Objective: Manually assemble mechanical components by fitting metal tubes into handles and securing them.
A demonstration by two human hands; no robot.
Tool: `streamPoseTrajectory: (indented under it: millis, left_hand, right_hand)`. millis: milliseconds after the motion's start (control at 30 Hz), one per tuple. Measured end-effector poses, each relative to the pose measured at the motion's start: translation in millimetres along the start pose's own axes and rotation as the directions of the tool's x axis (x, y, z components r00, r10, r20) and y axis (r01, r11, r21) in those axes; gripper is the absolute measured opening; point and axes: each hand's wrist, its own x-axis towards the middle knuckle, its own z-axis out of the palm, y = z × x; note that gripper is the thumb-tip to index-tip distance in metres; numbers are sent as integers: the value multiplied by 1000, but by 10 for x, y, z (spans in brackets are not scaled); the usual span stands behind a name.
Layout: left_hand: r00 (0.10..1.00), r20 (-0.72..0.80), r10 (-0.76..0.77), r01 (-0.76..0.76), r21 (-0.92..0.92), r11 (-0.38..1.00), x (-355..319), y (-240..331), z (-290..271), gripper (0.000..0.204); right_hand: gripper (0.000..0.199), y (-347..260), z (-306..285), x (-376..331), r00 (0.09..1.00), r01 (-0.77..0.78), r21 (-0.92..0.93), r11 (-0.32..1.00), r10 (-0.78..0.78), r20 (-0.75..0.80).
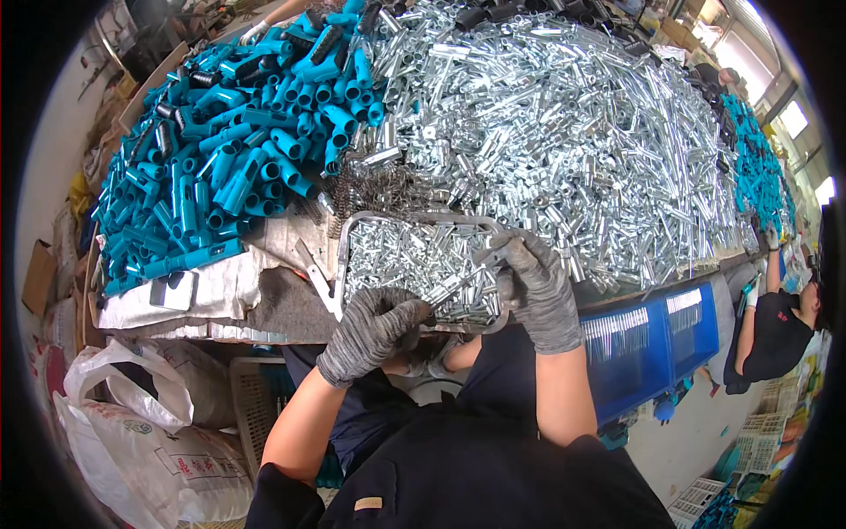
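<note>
Both my hands wear grey knitted gloves. My left hand [374, 328] is closed around small metal parts just in front of a shallow metal tray [345, 242] filled with short silver pins. My right hand [533, 286] pinches a silver metal tube [489, 257] over the tray's right end. A thin silver pin [456, 286] runs between the two hands. Beyond the tray lies a huge heap of silver metal tubes [564, 123], and to its left a heap of blue plastic sleeves [238, 141].
Dark coil springs [370, 187] lie behind the tray. A blue crate [652, 339] with silver parts stands at my right. White sacks [150, 432] sit on the floor at left. Another person [780, 322] works at the far right. A gloved hand [256, 31] shows at the far edge.
</note>
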Motion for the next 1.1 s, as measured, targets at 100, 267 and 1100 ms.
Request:
streamPoseTrajectory:
  millis: [100, 267, 1100]
  left_hand:
    - [993, -95, 77, -70, 74, 995, 15, 26, 96, 25]
    - [829, -20, 559, -551, 135, 823, 145, -365, -4, 21]
    - [919, -329, 215, -174, 152, 973, 400, -527, -236, 25]
  right_hand:
    - [33, 64, 85, -13, 998, 60, -165, 984, -60, 6]
    - [38, 141, 186, 3, 962, 269, -222, 937, -272, 18]
    - [47, -75, 738, 1242, 863, 504, -617, 604, -376, 337]
